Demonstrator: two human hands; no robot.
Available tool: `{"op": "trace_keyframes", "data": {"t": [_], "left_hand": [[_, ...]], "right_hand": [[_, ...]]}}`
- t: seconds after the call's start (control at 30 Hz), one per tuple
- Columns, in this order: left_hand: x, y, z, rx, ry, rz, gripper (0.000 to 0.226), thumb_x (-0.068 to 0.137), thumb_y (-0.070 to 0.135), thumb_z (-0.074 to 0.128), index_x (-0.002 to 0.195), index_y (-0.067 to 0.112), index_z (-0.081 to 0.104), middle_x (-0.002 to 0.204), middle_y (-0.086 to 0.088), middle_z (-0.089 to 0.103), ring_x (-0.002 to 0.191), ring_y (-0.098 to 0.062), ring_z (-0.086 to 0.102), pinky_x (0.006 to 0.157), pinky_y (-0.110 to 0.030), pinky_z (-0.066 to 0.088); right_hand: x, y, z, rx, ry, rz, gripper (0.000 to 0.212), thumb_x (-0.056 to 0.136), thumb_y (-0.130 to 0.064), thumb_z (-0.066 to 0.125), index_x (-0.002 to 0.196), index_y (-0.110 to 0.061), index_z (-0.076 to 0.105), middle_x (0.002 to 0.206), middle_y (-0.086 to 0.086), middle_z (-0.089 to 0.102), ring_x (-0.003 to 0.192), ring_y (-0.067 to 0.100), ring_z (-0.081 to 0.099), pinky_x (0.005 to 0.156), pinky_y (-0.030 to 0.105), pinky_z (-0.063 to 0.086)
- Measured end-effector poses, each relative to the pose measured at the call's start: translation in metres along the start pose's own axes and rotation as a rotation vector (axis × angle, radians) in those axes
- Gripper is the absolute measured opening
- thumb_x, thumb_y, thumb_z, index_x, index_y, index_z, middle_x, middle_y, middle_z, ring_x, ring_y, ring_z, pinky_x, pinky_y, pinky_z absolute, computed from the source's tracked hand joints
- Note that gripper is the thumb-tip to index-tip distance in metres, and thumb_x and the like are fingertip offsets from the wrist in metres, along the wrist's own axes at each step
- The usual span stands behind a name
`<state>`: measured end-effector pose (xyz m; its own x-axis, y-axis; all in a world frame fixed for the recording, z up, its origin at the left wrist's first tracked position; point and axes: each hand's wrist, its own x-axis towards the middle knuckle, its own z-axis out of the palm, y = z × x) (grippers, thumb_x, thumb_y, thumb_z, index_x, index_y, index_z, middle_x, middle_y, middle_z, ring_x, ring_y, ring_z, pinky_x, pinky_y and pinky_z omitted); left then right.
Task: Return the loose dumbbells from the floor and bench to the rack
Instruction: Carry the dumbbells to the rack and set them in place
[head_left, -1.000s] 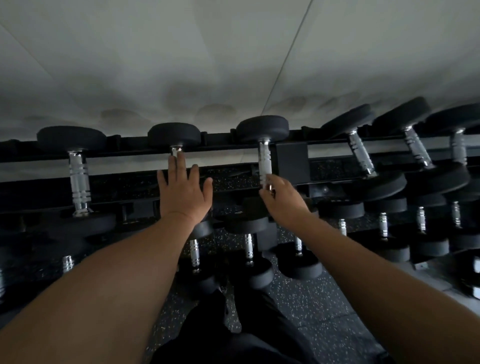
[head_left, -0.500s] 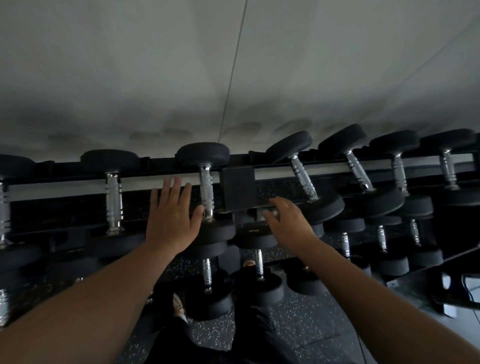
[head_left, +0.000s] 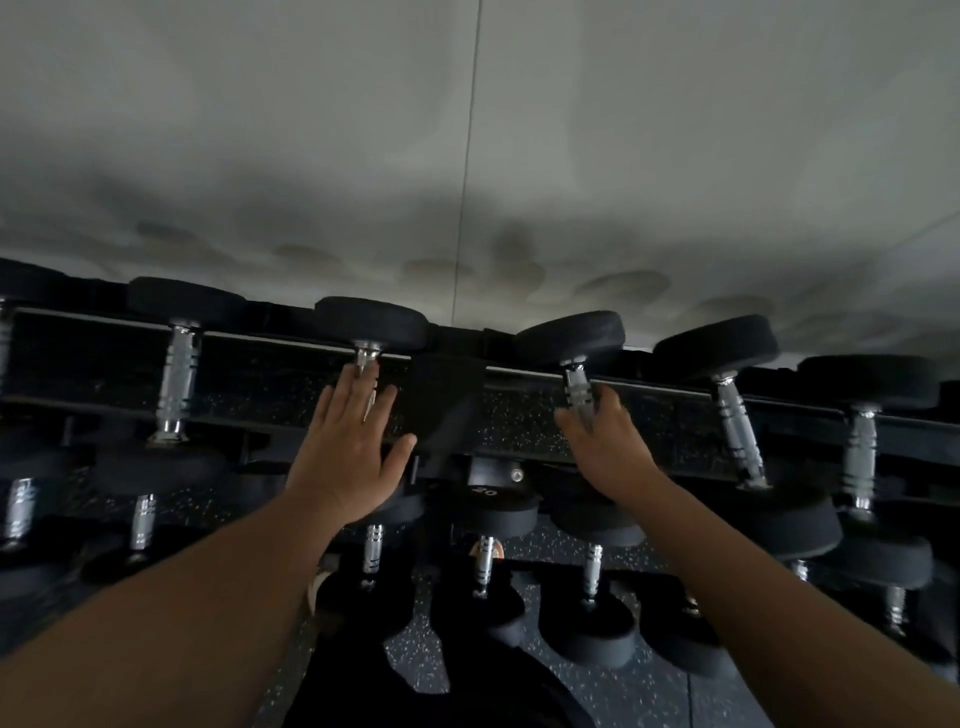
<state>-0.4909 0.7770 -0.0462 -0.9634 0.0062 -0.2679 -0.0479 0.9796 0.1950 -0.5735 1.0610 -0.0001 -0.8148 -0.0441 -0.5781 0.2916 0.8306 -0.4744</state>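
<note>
Two bare hands are up at the top tier of the rack (head_left: 649, 422), so I'll use its black centre bracket (head_left: 444, 387) as the landmark. Just left of the bracket, the left hand (head_left: 347, 456) lies flat, fingers straight and spread, palm down over the chrome handle of a dumbbell (head_left: 370, 326) sitting in the top row. The fingertips overlap the handle, but nothing is curled around it, so that hand is open and gripping nothing.

Right of the bracket, the right hand (head_left: 605, 446) is at the handle of the tilted dumbbell (head_left: 574, 340), which leans with its far head toward the bracket. The fingers bend around the knurled chrome, but it's dim and partly hidden, so I honestly can't tell if it's a real closed grip or just a touch. That dumbbell is on the top tier, its far head against the back rail.

Further right of the bracket, another tilted dumbbell (head_left: 727, 364) and a straighter one sit in the same row. Below the bracket, a head marked 20 (head_left: 487, 493) shows on the middle tier, with more pairs lower down over the speckled floor (head_left: 649, 691). Behind it all is a pale wall (head_left: 467, 130) with a thin vertical seam.
</note>
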Motion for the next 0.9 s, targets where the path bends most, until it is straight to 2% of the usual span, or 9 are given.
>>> {"op": "trace_keyframes", "data": {"t": [0.1, 0.23, 0.3, 0.37, 0.47, 0.6, 0.77, 0.9], "left_hand": [[0.001, 0.001, -0.001, -0.013, -0.018, -0.010, 0.075, 0.095, 0.059, 0.014, 0.155, 0.015, 0.022, 0.164, -0.009, -0.015, 0.149, -0.024, -0.019, 0.121, -0.043, -0.003], [0.002, 0.003, -0.002, 0.003, -0.021, -0.041, 0.072, 0.094, 0.055, 0.014, 0.150, 0.015, 0.036, 0.165, -0.009, -0.008, 0.151, -0.026, -0.012, 0.122, -0.048, 0.002], [0.003, 0.005, -0.003, 0.015, -0.035, -0.060, 0.070, 0.094, 0.054, 0.015, 0.148, 0.016, 0.039, 0.165, -0.008, -0.009, 0.151, -0.026, -0.011, 0.121, -0.052, 0.005], [0.003, 0.005, -0.004, 0.026, -0.047, -0.059, 0.070, 0.094, 0.053, 0.016, 0.148, 0.017, 0.040, 0.164, -0.009, -0.010, 0.151, -0.028, -0.010, 0.121, -0.053, 0.008], [0.003, 0.005, -0.003, 0.022, -0.055, -0.055, 0.069, 0.094, 0.052, 0.016, 0.148, 0.016, 0.038, 0.164, -0.010, -0.011, 0.151, -0.028, -0.012, 0.121, -0.051, 0.007], [0.003, 0.006, -0.005, 0.028, -0.057, -0.062, 0.066, 0.094, 0.051, 0.018, 0.147, 0.017, 0.040, 0.165, -0.009, -0.010, 0.151, -0.028, -0.012, 0.120, -0.055, 0.009], [0.002, 0.006, -0.007, 0.057, -0.082, -0.055, 0.066, 0.094, 0.051, 0.018, 0.147, 0.018, 0.040, 0.165, -0.011, -0.009, 0.151, -0.031, -0.007, 0.118, -0.060, 0.012], [0.003, 0.006, -0.006, 0.061, -0.090, -0.054, 0.066, 0.095, 0.051, 0.018, 0.147, 0.017, 0.040, 0.165, -0.011, -0.010, 0.151, -0.032, -0.008, 0.117, -0.062, 0.013]], "right_hand": [[0.018, 0.000, -0.001, 0.111, -0.030, 0.057, 0.067, 0.094, -0.053, 0.053, 0.144, -0.016, 0.030, 0.126, 0.013, 0.058, 0.112, 0.035, 0.058, 0.088, 0.040, 0.046], [0.036, 0.002, 0.003, 0.163, -0.024, 0.049, 0.042, 0.097, -0.050, 0.049, 0.121, -0.019, 0.037, 0.102, 0.013, 0.067, 0.087, 0.029, 0.066, 0.076, 0.040, 0.051], [0.041, 0.005, 0.004, 0.197, -0.016, 0.057, 0.037, 0.097, -0.049, 0.050, 0.114, -0.018, 0.040, 0.091, 0.012, 0.068, 0.075, 0.026, 0.069, 0.073, 0.044, 0.057], [0.043, 0.006, 0.004, 0.274, -0.032, 0.068, 0.036, 0.097, -0.045, 0.054, 0.114, -0.015, 0.042, 0.084, 0.010, 0.067, 0.066, 0.021, 0.067, 0.064, 0.040, 0.060], [0.041, 0.004, 0.004, 0.293, -0.022, 0.062, 0.032, 0.098, -0.041, 0.056, 0.111, -0.014, 0.044, 0.078, 0.010, 0.064, 0.059, 0.018, 0.061, 0.051, 0.029, 0.054], [0.042, 0.007, 0.008, 0.341, 0.018, 0.065, 0.025, 0.097, -0.041, 0.057, 0.105, -0.018, 0.048, 0.074, 0.008, 0.063, 0.057, 0.018, 0.058, 0.054, 0.034, 0.053], [0.042, 0.005, 0.011, 0.367, 0.050, 0.056, 0.021, 0.098, -0.038, 0.057, 0.103, -0.019, 0.050, 0.072, 0.007, 0.062, 0.053, 0.016, 0.056, 0.043, 0.020, 0.045], [0.040, -0.006, 0.015, 0.428, 0.079, 0.058, 0.021, 0.098, -0.038, 0.056, 0.100, -0.018, 0.052, 0.072, 0.007, 0.062, 0.053, 0.016, 0.057, 0.043, 0.022, 0.046]]}}
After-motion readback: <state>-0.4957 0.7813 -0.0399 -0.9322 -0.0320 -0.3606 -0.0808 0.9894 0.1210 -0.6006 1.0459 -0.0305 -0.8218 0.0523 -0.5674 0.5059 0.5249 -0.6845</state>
